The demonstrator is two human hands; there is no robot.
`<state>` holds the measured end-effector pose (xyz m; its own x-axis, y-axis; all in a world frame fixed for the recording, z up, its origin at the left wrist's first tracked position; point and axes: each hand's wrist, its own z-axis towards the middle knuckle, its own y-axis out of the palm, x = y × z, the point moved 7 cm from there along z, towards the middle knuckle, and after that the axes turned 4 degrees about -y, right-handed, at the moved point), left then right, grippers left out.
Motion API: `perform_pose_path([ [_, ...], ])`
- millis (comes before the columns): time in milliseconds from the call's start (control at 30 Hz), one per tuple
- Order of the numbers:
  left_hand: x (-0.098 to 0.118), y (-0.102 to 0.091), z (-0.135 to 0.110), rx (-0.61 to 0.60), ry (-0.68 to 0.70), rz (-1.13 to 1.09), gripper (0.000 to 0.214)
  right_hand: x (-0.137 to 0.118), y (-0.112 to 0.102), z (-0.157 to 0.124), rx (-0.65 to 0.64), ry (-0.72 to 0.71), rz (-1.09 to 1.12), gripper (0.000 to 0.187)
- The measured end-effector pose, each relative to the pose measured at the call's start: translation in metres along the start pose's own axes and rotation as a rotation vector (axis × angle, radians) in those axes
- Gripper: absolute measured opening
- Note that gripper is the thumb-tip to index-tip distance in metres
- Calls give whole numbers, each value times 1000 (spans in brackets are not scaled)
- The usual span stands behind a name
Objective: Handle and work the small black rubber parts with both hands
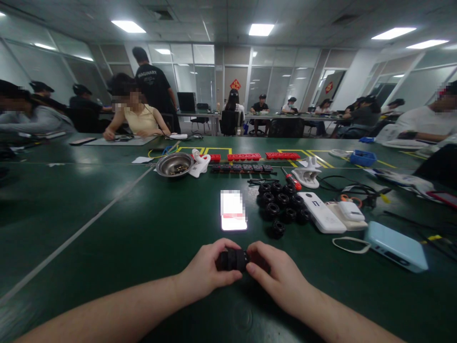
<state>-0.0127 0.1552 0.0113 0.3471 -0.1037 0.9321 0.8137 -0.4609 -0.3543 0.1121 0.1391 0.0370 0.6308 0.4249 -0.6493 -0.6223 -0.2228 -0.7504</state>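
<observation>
Between my hands is a black cylindrical part with ribbed rings, much like a small camera lens, held on its side just above the green table. My left hand wraps round its left end, thumb below and fingers above. At the right end, the thumb and fingertips of my right hand pinch the rim. Several similar black round parts are grouped to the right, with a single one nearer to me. A phone with a lit screen lies straight ahead of my hands.
Farther back stand a metal bowl with small brass-coloured pieces, red trays and a black strip of parts. On the right lie a red screwdriver, white power bank, light blue box and cables. Other people sit around.
</observation>
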Motion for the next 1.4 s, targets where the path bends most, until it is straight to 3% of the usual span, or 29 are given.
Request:
perform_pose_path([
  [133,-4,3,2,-37,-7,-19,43,-1,0,0,-4,-21,8,12],
  [267,-10,7,4,-109,-35,-148,40,-5,-2,-1,23,-80,24,24],
  [333,-9,7,3,-93,-40,-128,36,-4,-3,-2,38,-70,21,26],
  [433,-4,5,-1,-68,-68,-65,35,1,-1,-1,27,-15,18,15],
  [567,-2,4,-1,-59,-53,-3,37,4,5,2,-30,-4,-20,22],
  [667,-7,8,1,-110,-45,-124,40,1,4,2,-37,-23,5,11],
  [767,-11,10,3,-128,-63,-209,38,-4,1,0,-28,-50,38,20],
  [933,-2,5,0,-61,-39,-86,35,0,1,-1,-18,7,-8,14],
  [1033,-2,5,0,-68,-41,-52,37,2,6,1,-56,8,-36,20],
  [1133,-8,9,2,-116,-57,-169,39,0,6,2,-54,-17,-4,11],
  [1233,-11,11,3,-128,-55,-258,41,-2,3,2,-39,-38,25,19],
  [1400,-5,8,0,-92,-42,-101,37,0,2,1,-37,-13,-18,16],
])
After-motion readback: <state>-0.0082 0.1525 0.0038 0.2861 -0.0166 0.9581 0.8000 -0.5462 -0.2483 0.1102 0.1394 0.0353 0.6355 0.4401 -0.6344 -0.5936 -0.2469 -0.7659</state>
